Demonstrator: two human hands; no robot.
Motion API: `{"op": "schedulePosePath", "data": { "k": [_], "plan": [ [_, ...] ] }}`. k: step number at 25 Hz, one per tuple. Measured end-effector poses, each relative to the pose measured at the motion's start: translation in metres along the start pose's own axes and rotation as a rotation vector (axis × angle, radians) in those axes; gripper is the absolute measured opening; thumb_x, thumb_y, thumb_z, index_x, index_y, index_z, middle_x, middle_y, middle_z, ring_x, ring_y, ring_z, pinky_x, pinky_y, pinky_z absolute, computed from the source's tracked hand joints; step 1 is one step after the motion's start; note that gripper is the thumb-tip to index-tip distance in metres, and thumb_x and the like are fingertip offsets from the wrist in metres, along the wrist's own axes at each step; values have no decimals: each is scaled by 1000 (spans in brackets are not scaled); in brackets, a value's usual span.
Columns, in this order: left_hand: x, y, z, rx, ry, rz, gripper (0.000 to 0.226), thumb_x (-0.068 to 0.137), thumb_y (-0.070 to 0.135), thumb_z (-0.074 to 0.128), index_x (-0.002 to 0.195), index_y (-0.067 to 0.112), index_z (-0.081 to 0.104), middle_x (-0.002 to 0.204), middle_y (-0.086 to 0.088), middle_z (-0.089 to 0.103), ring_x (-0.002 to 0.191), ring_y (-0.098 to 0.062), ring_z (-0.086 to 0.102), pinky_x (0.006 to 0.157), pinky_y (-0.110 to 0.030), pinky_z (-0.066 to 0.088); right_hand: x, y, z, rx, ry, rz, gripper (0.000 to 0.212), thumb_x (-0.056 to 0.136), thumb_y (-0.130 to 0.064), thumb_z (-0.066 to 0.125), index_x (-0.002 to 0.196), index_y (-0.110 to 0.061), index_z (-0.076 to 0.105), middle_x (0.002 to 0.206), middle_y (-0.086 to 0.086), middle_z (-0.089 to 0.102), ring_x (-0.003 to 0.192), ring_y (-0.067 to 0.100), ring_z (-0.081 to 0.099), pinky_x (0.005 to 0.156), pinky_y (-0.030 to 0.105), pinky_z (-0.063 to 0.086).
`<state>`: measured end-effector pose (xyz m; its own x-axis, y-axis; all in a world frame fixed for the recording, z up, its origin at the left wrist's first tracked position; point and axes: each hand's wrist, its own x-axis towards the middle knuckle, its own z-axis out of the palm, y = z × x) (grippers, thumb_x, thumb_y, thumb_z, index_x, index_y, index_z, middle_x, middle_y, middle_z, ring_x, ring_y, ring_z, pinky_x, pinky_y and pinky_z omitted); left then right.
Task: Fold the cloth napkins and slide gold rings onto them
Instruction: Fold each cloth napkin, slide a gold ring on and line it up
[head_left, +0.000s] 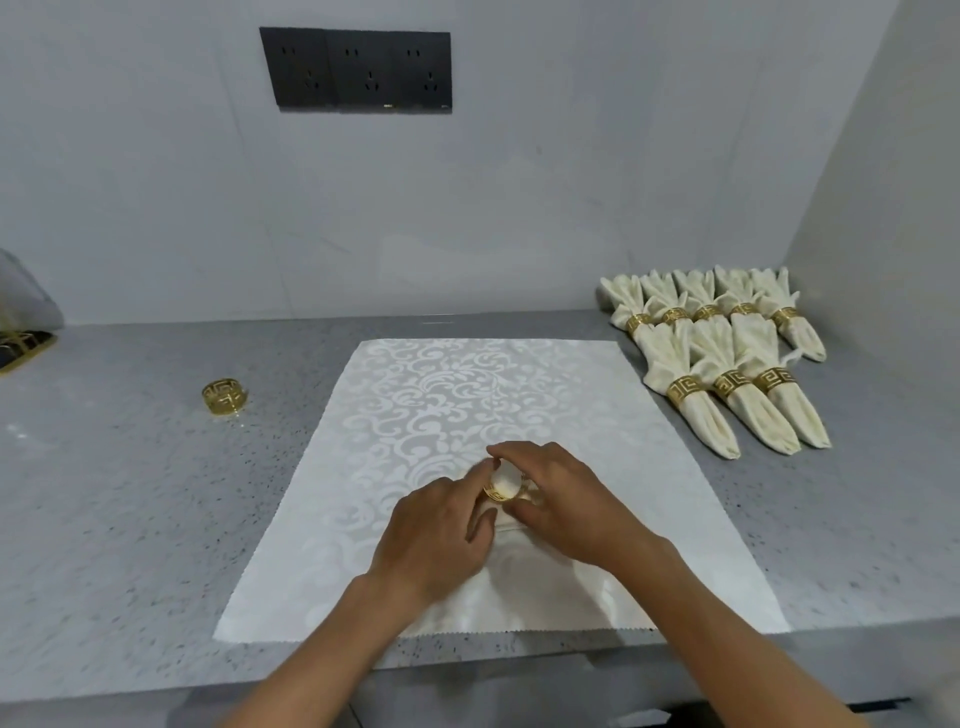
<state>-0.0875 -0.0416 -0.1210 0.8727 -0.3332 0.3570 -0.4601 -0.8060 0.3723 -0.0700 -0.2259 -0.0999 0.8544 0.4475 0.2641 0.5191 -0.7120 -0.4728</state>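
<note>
Both hands pinch: L hand (441, 525) on napkin (506, 480), R hand (561, 499) on ring (497, 492). Risk: folds bunch, ring jams.

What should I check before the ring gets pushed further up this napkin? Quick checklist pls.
1. Gold ring on the napkin tip: ok, the tip pokes through.
2. Left hand on the ring: ok, fingers touch it.
3. Right hand around the napkin: ok, though the grip detail is hidden.
4. Folds under the hands tidy: cannot tell.
5. Spare ring on the counter: ok.
6. Finished napkins apart from the work area: ok.
</note>
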Motion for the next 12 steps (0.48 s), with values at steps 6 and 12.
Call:
{"op": "schedulePosePath", "data": {
  "k": [6, 12],
  "plan": [
    [1, 8, -8, 106, -156, 44, 35, 89, 46, 57, 121, 32, 49, 119, 15, 54, 106, -12, 52, 82, -31, 48, -29, 26, -44, 65, 267, 231, 50, 79, -33, 75, 126, -32, 55, 103, -16, 55, 103, 6, 48, 80, 13, 37],
    [13, 13, -1, 202, -211, 47, 34, 91, 34, 48, 124, 28, 51, 109, 12, 58, 102, -14, 43, 75, -29, 44, -72, 64, -75, -47, -58, 245, 43, 81, -45, 73, 121, -35, 63, 107, -22, 63, 97, -4, 55, 86, 27, 47]
  ]
}}
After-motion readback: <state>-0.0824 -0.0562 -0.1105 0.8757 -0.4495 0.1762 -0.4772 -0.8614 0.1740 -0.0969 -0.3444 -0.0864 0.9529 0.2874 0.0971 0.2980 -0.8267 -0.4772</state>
